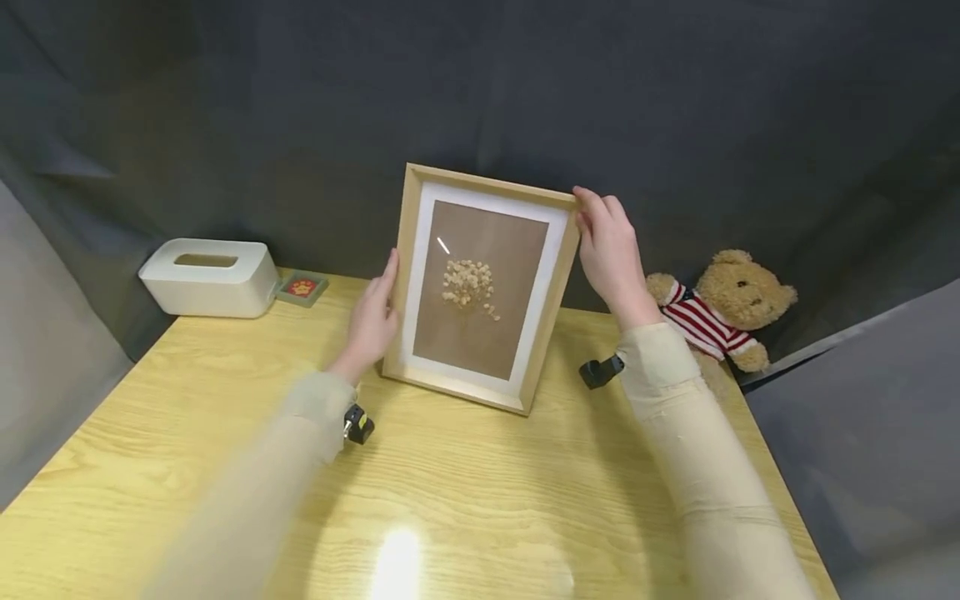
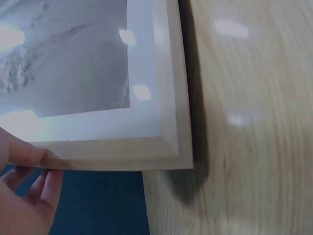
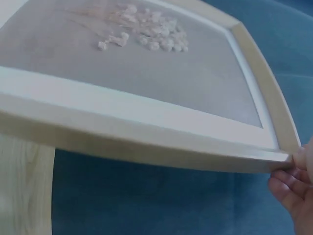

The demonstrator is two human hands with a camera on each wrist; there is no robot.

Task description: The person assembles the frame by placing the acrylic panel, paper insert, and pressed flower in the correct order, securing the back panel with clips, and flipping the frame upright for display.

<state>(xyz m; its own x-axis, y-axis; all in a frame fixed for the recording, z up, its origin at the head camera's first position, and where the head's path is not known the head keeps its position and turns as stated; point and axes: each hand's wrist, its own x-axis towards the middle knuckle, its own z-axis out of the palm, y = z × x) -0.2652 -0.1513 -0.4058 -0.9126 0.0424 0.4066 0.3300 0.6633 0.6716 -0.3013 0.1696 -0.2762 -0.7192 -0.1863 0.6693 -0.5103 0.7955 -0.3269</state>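
Note:
A light wooden picture frame (image 1: pixel 480 287) stands tilted above the tabletop, its picture of pale dried flowers inside a white mat facing me. My left hand (image 1: pixel 372 321) grips its left side, and the left wrist view shows the thumb (image 2: pixel 22 151) along the wood with the other fingers bent behind. At the upper right corner my right hand (image 1: pixel 611 250) pinches the frame, fingertips (image 3: pixel 283 188) against the edge. The lower edge casts a shadow on the wood; I cannot tell whether it touches along its whole length.
A white tissue box (image 1: pixel 213 279) sits at the back left of the wooden table (image 1: pixel 450 500), beside a small grey-green square (image 1: pixel 302 288) with a red and yellow design. On the right leans a teddy bear (image 1: pixel 742 292) in a striped top. A dark curtain (image 1: pixel 480 83) hangs behind.

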